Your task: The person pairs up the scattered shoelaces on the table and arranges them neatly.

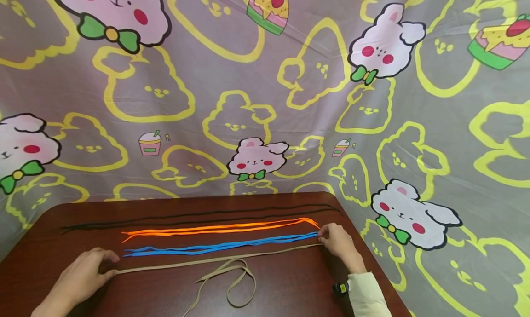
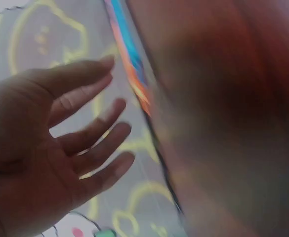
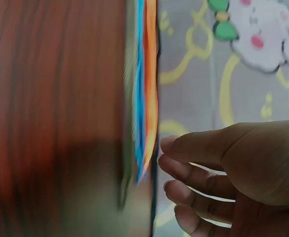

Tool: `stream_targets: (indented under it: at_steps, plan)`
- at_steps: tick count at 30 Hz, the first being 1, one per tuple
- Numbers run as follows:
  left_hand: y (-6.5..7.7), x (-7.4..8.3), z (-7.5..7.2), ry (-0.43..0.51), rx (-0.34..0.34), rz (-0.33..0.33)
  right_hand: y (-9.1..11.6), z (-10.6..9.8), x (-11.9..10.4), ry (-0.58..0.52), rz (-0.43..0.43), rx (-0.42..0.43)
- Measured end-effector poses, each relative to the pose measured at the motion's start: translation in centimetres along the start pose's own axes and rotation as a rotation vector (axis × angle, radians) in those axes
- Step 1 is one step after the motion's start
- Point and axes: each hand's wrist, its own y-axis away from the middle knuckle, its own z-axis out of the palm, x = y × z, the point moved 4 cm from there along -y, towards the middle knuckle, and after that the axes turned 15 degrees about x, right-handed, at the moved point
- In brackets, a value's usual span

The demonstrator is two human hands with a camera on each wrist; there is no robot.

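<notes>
A flat tan lace (image 1: 178, 263) stretches nearly straight across the table between the two hands, while a loose length of it curls toward the front edge. My left hand (image 1: 84, 273) is at its left end, thumb and finger apart in the head view. The left wrist view has the left hand (image 2: 60, 143) with its fingers spread. Over the right ends of the tan and blue laces is my right hand (image 1: 337, 243), its fingers loosely bent. In the right wrist view nothing shows between that hand's (image 3: 218, 173) fingers, and the tan lace (image 3: 130, 98) lies beside them.
Behind the tan lace lie doubled blue laces (image 1: 198, 250), orange laces (image 1: 232, 226) and a long black lace (image 1: 186, 215), roughly parallel on the dark wooden table (image 1: 157, 294). A patterned curtain (image 1: 198, 87) rises at the table's back and right sides.
</notes>
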Motion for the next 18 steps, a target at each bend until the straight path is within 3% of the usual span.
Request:
stream_targets:
  at_steps: [4, 8, 10, 14, 18]
  plan:
    - [-0.1, 4.7, 0.5, 0.153, 0.005, 0.063, 0.2, 0.7, -3.3, -0.028, -0.061, 0.011]
    - [-0.3, 9.9, 1.8, 0.322, -0.069, 0.171, 0.6, 1.8, -7.3, -0.082, -0.172, -0.023]
    - [-0.5, 12.2, 2.5, 0.384, -0.127, 0.185, 1.0, 2.5, -9.4, -0.119, -0.237, -0.073]
    - [-1.0, 15.7, 4.2, 0.400, -0.206, 0.176, 2.1, 4.0, -13.5, -0.224, -0.341, -0.231]
    - [-1.4, 18.2, 5.6, 0.350, -0.204, 0.219, 3.5, 5.6, -16.6, -0.238, -0.411, -0.398]
